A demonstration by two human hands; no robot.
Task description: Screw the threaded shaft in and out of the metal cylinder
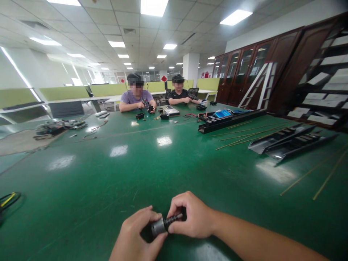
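What looks like a small motor [157,227], a silver cylinder with a dark ridged shaft, is held low over the green table at the bottom middle. My left hand [138,232] wraps round its cylindrical body, thumb and fingers on opposite sides. On the shaft [172,219], the thumb and fingertips of my right hand [191,215] are closed in a pinch. The shaft's pale metal tip points up and to the right. Part of the cylinder's far end is hidden by my left hand.
Black metal channels [288,141] and thin brass-coloured rods [244,139] lie at the right. Across the green table [136,163], two people sit with tools among small black boxes [164,117]. A yellow-black cable [9,199] is at the left edge, a parts pile [59,126] beyond.
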